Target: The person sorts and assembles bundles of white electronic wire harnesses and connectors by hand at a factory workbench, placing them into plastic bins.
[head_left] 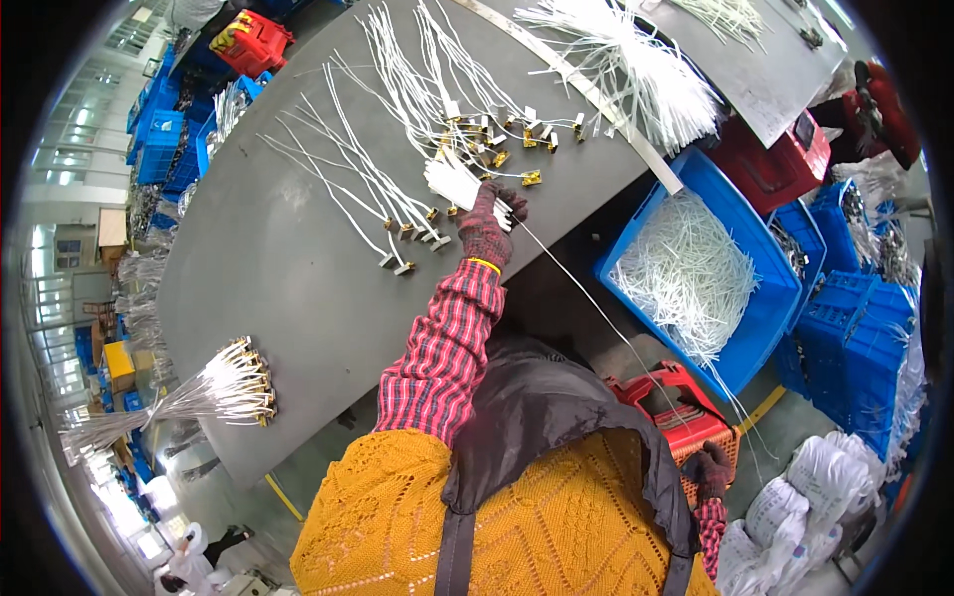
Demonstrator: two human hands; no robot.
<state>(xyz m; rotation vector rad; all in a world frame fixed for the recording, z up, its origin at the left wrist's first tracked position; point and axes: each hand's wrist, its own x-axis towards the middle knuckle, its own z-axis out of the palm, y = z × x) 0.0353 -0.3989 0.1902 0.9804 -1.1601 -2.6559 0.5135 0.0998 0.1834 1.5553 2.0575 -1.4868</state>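
My left hand (491,213), in a dark red glove, is closed around a bundle of short white sleeves (455,183) above the table's near edge. A long thin white wire (586,294) runs from beside that hand down to the right, toward a red plastic stool (672,405). My right hand (710,469), gloved too, is low at the right by an orange basket (733,447); its fingers are too dark and small to read. White wires with small brass-coloured ends (497,157) lie just beyond my left hand, and a smaller group of wires (348,179) lies left of it.
The grey table (288,288) carries a tied wire bundle (209,385) at its left. A metal strip (596,94) borders the large pile of white wires (636,74). Right of the table stands a blue bin (646,214) of white strands. White sacks (795,507) lie at lower right.
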